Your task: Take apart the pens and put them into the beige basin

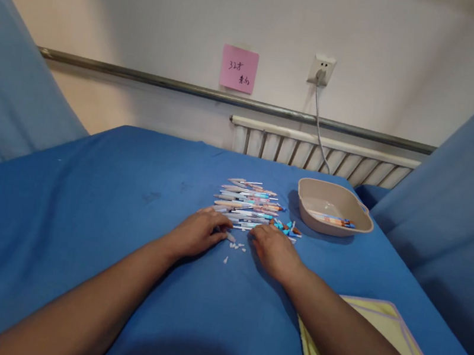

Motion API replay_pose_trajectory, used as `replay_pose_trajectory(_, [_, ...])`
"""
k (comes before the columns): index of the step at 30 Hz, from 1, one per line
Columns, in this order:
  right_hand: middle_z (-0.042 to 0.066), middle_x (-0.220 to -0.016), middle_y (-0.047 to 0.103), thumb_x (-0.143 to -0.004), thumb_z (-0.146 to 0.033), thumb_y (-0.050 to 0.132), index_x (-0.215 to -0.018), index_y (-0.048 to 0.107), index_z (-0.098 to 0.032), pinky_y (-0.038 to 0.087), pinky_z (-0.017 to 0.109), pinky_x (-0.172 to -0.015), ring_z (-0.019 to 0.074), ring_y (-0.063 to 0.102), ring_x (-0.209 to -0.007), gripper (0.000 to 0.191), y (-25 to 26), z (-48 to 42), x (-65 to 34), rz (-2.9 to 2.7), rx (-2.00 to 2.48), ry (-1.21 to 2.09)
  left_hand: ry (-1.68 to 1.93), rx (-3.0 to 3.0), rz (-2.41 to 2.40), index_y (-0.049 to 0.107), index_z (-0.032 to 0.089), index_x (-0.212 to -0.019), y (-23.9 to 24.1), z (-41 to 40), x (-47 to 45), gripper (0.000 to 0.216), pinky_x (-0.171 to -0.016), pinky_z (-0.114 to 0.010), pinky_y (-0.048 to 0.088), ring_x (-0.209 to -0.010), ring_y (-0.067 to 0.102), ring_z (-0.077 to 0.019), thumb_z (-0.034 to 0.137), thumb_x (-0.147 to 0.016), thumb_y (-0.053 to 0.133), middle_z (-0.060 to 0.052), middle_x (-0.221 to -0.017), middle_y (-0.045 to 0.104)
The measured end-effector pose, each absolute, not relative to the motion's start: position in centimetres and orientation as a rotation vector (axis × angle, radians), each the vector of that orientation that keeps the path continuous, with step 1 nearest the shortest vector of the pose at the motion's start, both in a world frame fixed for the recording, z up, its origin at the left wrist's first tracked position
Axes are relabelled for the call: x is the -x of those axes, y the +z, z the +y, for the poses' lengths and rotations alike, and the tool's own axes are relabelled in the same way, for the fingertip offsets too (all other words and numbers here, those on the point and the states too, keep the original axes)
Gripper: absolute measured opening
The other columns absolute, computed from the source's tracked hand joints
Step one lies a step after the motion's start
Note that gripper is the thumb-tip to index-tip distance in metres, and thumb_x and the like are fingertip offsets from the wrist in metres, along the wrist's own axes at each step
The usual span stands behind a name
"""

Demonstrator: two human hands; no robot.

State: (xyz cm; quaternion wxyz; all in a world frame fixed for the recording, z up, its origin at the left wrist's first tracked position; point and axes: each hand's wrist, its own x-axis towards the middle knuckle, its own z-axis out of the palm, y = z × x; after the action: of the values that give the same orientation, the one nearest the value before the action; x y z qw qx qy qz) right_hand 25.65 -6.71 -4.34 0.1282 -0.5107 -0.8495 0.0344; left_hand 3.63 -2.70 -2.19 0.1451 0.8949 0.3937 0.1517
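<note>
A row of pens [247, 198] lies side by side on a blue cloth. My left hand [204, 231] rests at the near left end of the row, fingers curled, its thumb and forefinger closing on a small pale pen tip [231, 237]. Across from it, my right hand [276, 251] is palm down with its fingers loosely stretched toward the nearest pens; its fingertips are partly hidden. Several small white pieces [235, 247] are scattered in front of the hands. Next to the right hand is a pile of blue and brown pen parts [286, 228].
A beige basin [362, 222] with several pens [331, 219] in it stands at the right. A yellow cloth [380, 320] lies under my right forearm. Behind the blue-covered surface [79, 206] are a radiator [295, 151], a rail and a plugged-in cable [319, 118]. Curtains hang on both sides.
</note>
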Motion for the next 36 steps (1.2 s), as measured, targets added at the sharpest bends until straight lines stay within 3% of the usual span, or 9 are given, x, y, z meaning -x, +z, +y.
replay_pose_trajectory(16, [0.011,-0.104,0.063,-0.084,-0.003,0.040,-0.104,0.059,-0.014,0.042,0.031,-0.083,0.0226,0.058,-0.099,0.029,-2.4,-5.4,-23.5,-2.602,1.716,-0.066,0.174,-2.477,1.179,0.059,0.019,-0.080,-0.8,-3.9,-2.3,0.014,-0.065,-0.025,0.037,-0.076,0.053,-0.0190,0.031,-0.080,0.054,-0.003,-0.079,0.061])
replay_pose_trajectory(23, [0.014,-0.102,0.064,-0.085,-0.007,0.043,-0.104,0.058,-0.013,0.044,0.032,-0.078,0.0246,0.061,-0.095,0.024,-1.7,-5.1,-21.7,-2.655,1.717,-0.077,0.383,-2.360,1.147,0.059,0.019,-0.097,-0.9,-3.8,-1.5,0.023,-0.073,-0.027,0.041,-0.082,0.055,-0.0192,0.035,-0.082,0.052,-0.003,-0.090,0.063])
replay_pose_trajectory(27, [0.013,-0.100,0.064,-0.082,-0.004,0.047,-0.103,0.056,-0.014,0.043,0.029,-0.077,0.0231,0.061,-0.092,0.025,-1.6,-5.7,-21.5,-2.647,1.692,-0.089,0.653,-2.208,1.190,0.059,0.017,-0.093,-0.7,-3.1,-1.1,0.030,-0.076,-0.029,0.043,-0.083,0.055,-0.0186,0.042,-0.087,0.043,-0.004,-0.090,0.063])
replay_pose_trajectory(32, [0.009,-0.096,0.064,-0.086,-0.010,0.045,-0.098,0.056,-0.017,0.039,0.028,-0.079,0.0208,0.059,-0.091,0.018,-1.5,-7.6,-23.4,-2.436,1.589,0.040,0.911,-1.904,1.170,0.055,0.014,-0.098,-0.9,-2.5,-1.2,0.034,-0.073,-0.029,0.044,-0.080,0.056,-0.0171,0.044,-0.085,0.048,-0.006,-0.090,0.063])
replay_pose_trajectory(36, [0.007,-0.095,0.062,-0.087,-0.013,0.045,-0.096,0.053,-0.017,0.039,0.026,-0.073,0.0171,0.057,-0.086,0.013,-1.8,-8.3,-25.6,-2.289,1.477,0.208,0.906,-1.818,1.104,0.058,0.015,-0.097,-1.3,-2.9,-1.9,0.034,-0.067,-0.025,0.043,-0.072,0.053,-0.0140,0.045,-0.082,0.053,-0.003,-0.082,0.060])
